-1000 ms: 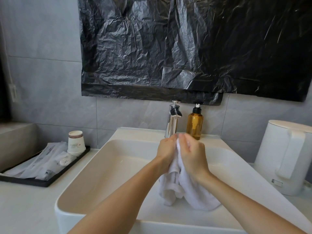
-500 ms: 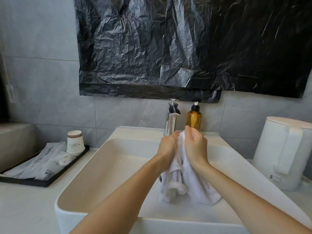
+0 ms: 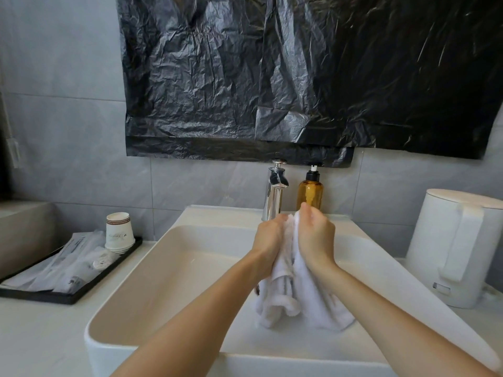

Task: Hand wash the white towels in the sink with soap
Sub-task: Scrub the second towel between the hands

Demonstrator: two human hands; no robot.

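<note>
Head view: white towel [image 3: 302, 300] bunched between left hand [image 3: 270, 242] and right hand [image 3: 315, 239], fingers clamped on it.

We cannot see the towel's [image 3: 307, 300] top, bunched between left hand [image 3: 270, 238] and right hand [image 3: 315, 238]. Faucet [image 3: 275, 191] base and soap bottle [image 3: 310, 193] foot hidden behind them. Kettle [image 3: 457, 246] clipped at right edge. Paper cup [image 3: 119, 231] print unreadable.
</note>
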